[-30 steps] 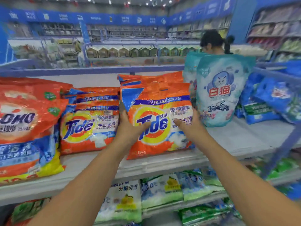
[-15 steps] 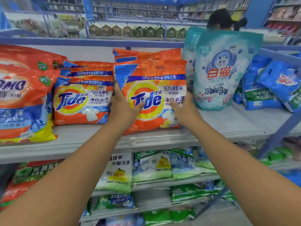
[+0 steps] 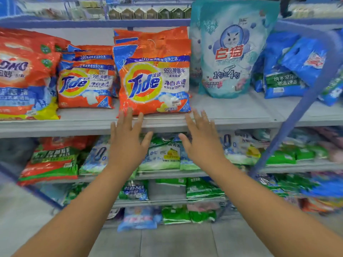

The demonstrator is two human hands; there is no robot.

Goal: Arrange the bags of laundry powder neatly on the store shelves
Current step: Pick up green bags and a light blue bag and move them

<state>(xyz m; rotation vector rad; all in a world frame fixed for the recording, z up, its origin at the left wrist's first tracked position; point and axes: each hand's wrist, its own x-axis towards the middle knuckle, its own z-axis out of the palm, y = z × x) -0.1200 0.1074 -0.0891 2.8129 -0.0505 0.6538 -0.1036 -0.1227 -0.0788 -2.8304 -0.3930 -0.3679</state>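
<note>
The glossy, crinkled orange plastic Tide bag (image 3: 153, 75), a plump rectangular pouch, stands upright on the flat grey top shelf (image 3: 232, 112), long axis vertical and printed face outward, leaning on an identical bag behind. Left of it sits a shorter orange Tide bag (image 3: 85, 80); right of it rises a taller pale teal pouch with a cat emblem (image 3: 233, 51). Below its bottom edge, the left hand (image 3: 128, 143) and right hand (image 3: 202, 141) are spread flat with straight fingers, gripping nothing, the left fingertips (image 3: 129, 111) overlapping its lower corner.
</note>
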